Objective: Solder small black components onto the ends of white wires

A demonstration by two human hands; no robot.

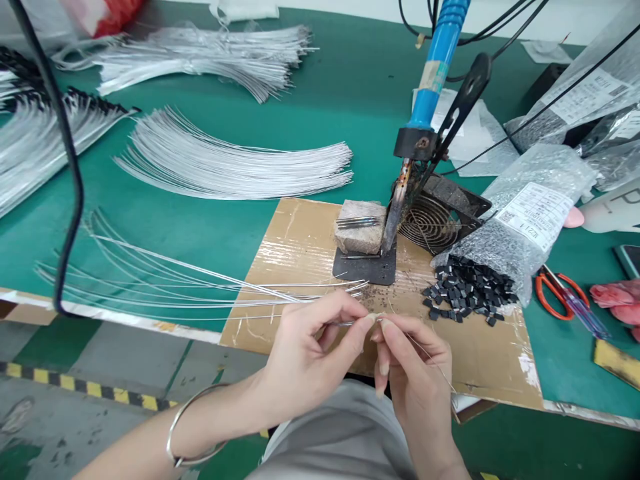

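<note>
My left hand (320,353) is closed in a pinch on a thin white wire, most of it hidden by the fingers. Fingertip to fingertip with it, my right hand (413,373) is also closed, pinching near the wire's end; a fine silvery strand (430,357) runs past its fingers. What exactly sits between the two fingertips is too small to make out. Several loose white wires (210,291) lie to the left, their ends on the cardboard sheet (280,233). Right of the hands is a pile of small black plastic pieces (470,288), spilling from a clear bag (530,200).
Ahead stands a blue-handled soldering iron (433,80), tip down beside a worn block (361,230) and a small fan (435,217). Bundles of white wires (240,160) lie behind. Orange-handled scissors (555,297) rest at right. A black cable (70,153) hangs at left.
</note>
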